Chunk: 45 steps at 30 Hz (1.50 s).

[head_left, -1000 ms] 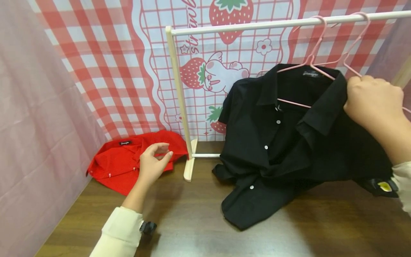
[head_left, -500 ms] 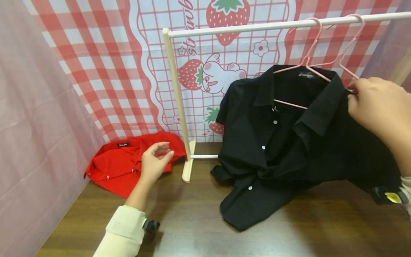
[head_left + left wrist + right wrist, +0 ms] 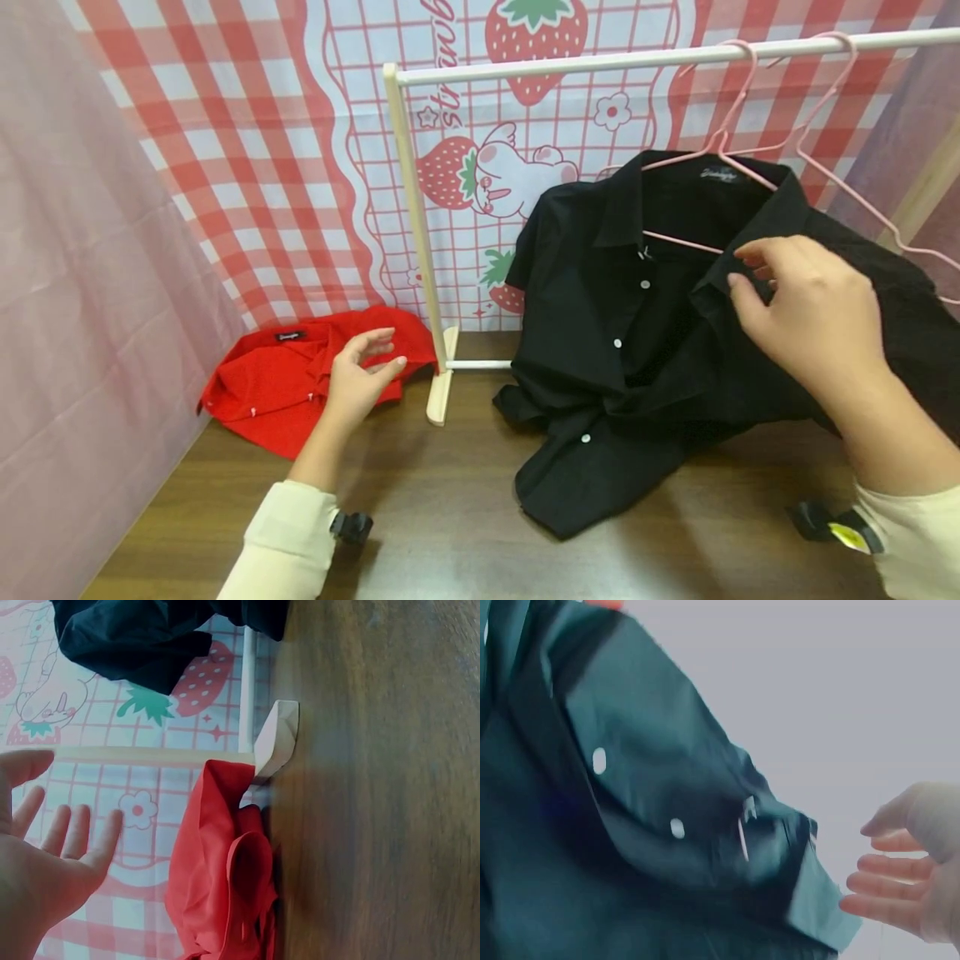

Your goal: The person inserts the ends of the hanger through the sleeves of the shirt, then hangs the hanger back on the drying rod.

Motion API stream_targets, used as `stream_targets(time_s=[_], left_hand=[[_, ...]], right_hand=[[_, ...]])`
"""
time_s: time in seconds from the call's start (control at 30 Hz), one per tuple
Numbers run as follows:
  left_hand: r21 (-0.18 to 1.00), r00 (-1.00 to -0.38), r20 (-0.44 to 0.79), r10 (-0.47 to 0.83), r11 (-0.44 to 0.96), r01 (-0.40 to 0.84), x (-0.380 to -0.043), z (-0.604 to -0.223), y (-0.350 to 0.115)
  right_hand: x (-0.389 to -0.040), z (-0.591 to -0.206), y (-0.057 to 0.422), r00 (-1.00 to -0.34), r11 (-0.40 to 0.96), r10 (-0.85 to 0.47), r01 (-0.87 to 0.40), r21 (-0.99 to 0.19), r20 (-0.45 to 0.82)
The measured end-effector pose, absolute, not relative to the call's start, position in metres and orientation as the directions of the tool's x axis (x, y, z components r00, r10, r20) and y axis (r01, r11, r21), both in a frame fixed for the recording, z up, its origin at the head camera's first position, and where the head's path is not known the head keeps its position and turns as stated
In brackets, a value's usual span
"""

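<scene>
A black short-sleeved button-up shirt (image 3: pixel 570 275) hangs on a pink hanger (image 3: pixel 682 242) from the rack's white rail (image 3: pixel 570 66). My right hand (image 3: pixel 817 312), fingers loosely bent, is in front of the shirt by its collar and grips nothing. In the right wrist view that hand (image 3: pixel 904 862) appears beside the collar (image 3: pixel 817 904); whether a fingertip touches the cloth I cannot tell. My left hand (image 3: pixel 360 375) hovers with parted fingers before a red shirt (image 3: pixel 262 379) lying crumpled on the table. The left wrist view shows that hand (image 3: pixel 56 855) holding nothing.
A second pink hanger (image 3: pixel 847 190) hangs on the rail to the right, partly behind the black shirt. The rack's wooden post (image 3: pixel 417 217) and foot (image 3: pixel 440 397) stand beside the red shirt. A strawberry-print cloth (image 3: pixel 360 167) covers the back; a pink curtain (image 3: pixel 112 292) hangs left.
My right hand has let go at the black shirt's right shoulder and moved left and down to the collar. That shoulder now lies over the hanger. My left hand has barely moved.
</scene>
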<state>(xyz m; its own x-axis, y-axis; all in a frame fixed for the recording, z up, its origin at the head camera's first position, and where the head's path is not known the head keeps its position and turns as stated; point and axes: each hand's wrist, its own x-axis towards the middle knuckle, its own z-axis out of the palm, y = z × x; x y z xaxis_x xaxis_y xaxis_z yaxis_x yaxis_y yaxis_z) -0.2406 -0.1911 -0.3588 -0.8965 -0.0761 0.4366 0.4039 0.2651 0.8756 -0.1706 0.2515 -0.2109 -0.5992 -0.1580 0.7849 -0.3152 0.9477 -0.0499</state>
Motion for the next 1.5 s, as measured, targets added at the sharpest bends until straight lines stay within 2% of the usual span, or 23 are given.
stream_targets(time_s=[0.23,0.37,0.53,0.73,0.97,1.23,1.5], left_hand=[[0.87,-0.923,0.379,0.06,0.316,0.378,-0.236,-0.356,-0.197],[0.84,-0.924,0.371,0.085,0.393,0.374,-0.234,-0.355,-0.201],[0.738,-0.907,0.406,0.112,0.544,0.398,-0.231,-0.354,-0.208],[0.633,-0.889,0.445,0.112,0.663,0.4,-0.225,-0.35,-0.216],[0.542,-0.867,0.48,0.136,0.731,0.415,-0.217,-0.346,-0.229],[0.493,-0.851,0.504,0.148,0.76,0.424,-0.208,-0.348,-0.244],[0.485,-0.88,0.462,0.111,0.799,0.355,-0.2,-0.347,-0.263]], right_hand=[[-0.174,-0.243,0.225,-0.558,0.811,-0.334,-0.58,-0.069,0.76],[-0.179,-0.261,0.21,-0.541,0.733,-0.408,-0.674,-0.09,0.735],[-0.184,-0.279,0.192,-0.524,0.644,-0.474,-0.755,-0.128,0.708],[-0.188,-0.296,0.171,-0.542,0.596,-0.503,-0.782,-0.183,0.674],[-0.19,-0.309,0.147,-0.588,0.591,-0.539,-0.774,-0.226,0.603],[-0.194,-0.318,0.126,-0.587,0.57,-0.572,-0.787,-0.237,0.573],[-0.193,-0.325,0.103,-0.58,0.533,-0.589,-0.802,-0.268,0.563]])
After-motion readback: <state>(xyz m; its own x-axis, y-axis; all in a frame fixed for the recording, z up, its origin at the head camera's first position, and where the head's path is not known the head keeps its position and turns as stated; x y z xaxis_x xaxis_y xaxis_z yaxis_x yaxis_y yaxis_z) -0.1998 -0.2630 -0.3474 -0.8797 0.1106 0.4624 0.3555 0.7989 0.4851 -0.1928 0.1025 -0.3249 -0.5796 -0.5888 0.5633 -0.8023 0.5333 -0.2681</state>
